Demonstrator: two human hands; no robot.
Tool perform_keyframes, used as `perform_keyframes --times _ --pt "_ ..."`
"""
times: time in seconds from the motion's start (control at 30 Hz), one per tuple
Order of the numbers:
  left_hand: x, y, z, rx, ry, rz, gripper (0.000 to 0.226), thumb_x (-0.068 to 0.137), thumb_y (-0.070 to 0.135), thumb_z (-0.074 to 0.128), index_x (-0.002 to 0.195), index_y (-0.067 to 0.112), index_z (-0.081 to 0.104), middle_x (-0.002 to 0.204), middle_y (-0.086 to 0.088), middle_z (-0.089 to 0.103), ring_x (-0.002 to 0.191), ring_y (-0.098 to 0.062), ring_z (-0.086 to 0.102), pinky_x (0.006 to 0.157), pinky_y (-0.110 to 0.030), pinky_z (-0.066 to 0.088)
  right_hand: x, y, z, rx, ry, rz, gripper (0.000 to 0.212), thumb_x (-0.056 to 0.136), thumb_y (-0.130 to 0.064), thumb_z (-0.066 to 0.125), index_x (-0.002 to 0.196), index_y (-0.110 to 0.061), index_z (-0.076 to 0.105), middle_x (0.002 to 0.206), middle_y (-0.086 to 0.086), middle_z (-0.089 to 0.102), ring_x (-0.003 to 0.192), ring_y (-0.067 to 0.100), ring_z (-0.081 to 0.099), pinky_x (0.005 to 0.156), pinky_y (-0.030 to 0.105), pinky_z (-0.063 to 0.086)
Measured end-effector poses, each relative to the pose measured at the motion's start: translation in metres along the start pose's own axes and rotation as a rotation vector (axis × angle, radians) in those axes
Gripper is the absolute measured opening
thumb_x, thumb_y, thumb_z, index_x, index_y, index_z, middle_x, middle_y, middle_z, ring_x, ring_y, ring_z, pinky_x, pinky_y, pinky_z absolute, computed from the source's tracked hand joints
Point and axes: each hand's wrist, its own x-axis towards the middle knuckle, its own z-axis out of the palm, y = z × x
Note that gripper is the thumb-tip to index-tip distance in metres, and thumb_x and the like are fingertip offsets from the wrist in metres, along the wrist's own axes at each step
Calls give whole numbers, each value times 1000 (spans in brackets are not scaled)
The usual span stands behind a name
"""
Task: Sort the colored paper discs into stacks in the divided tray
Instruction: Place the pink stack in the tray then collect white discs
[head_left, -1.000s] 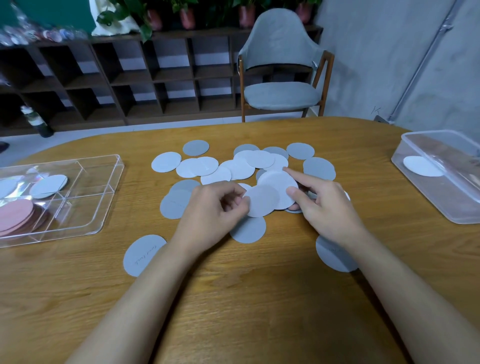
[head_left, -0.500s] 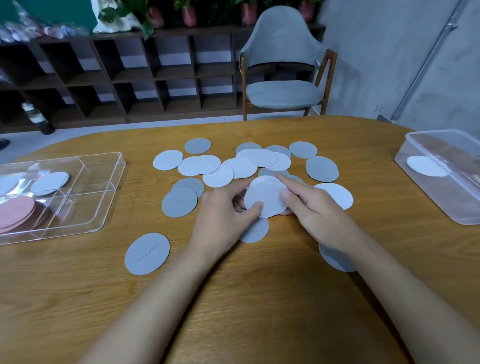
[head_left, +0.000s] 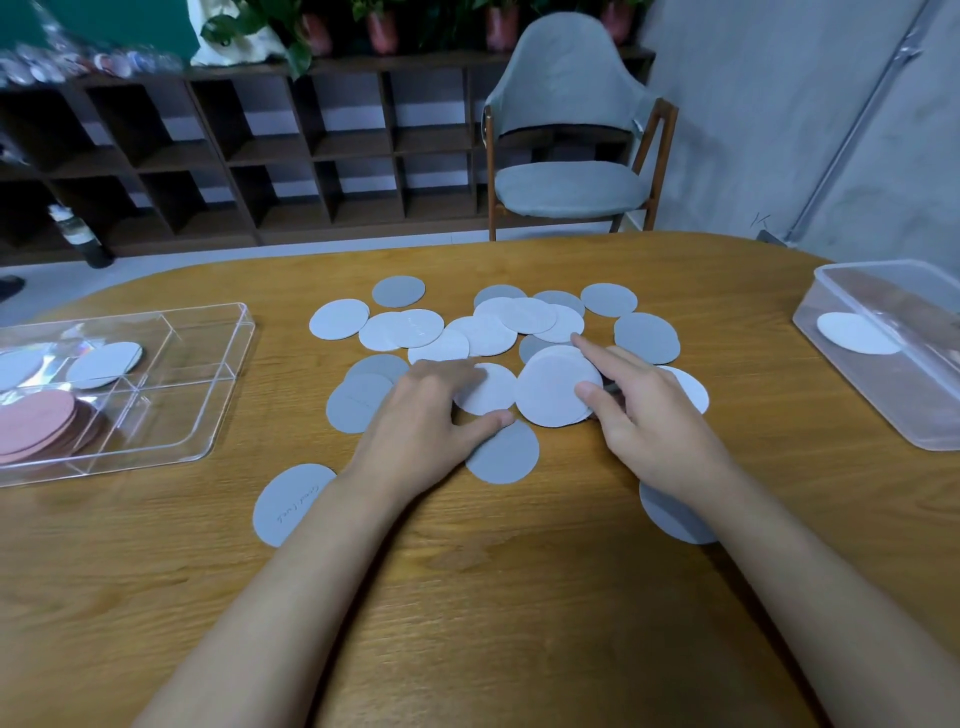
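Note:
Several white and grey paper discs lie scattered mid-table. My right hand (head_left: 644, 421) pinches a small stack of white discs (head_left: 550, 395), thumb on top and forefinger along its far edge. My left hand (head_left: 426, 421) lies over a single white disc (head_left: 491, 395) just left of that stack, fingers on it and thumb at its near edge, touching a grey disc (head_left: 501, 454). The clear divided tray (head_left: 228, 364) sits at the left; it holds a pink stack (head_left: 36, 426) in the near compartment and a white disc (head_left: 104, 364) in a far one.
A clear plastic box (head_left: 883, 395) with one white disc (head_left: 857, 332) stands at the right table edge. Loose grey discs lie near my left forearm (head_left: 291, 501) and under my right wrist (head_left: 670, 514). A grey chair (head_left: 571, 187) and shelves stand beyond the table.
My left hand has come off the white stack and shifted left onto a separate white disc. My right hand keeps the stack, now a little farther right.

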Motion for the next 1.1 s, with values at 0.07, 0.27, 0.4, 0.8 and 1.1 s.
perform_keyframes --times 0.07,0.27,0.4,0.8,1.1 --pt "3 -1 1 42 -12 -13 48 85 58 74 116 21 74 109 7 73 107 -19 58 86 -38 51 0 0 -1 -3 10 7 51 107 -19 50 157 -20 39 99 -3 55 92 6 52 77 9 38" --pt "9 1 0 91 -38 -35 46 86 56 73 123 28 72 115 7 70 112 -18 56 87 -39 51 2 1 -1 5 25 20 51 107 -20 50 157 -21 38 98 -3 55 89 6 51 75 9 38" --pt "10 4 -3 -79 -71 -155 57 79 46 85 131 31 67 125 4 63 120 -16 54 101 -36 46 1 1 0 16 22 21 52 107 -21 49 157 -21 37 99 -5 55 89 6 51 76 12 38" --pt "6 4 -23 -485 -32 -257 9 90 15 79 93 23 75 81 5 61 65 -7 52 64 -11 45 1 -2 -2 61 44 54 51 106 -22 52 156 -24 41 101 -2 61 100 12 57 88 26 49" --pt "5 4 -29 -776 -171 -249 8 91 3 75 98 4 73 81 -2 67 71 -14 63 69 -20 56 1 0 -1 124 136 120 51 104 -21 56 153 -22 45 90 1 62 84 10 60 79 23 49"
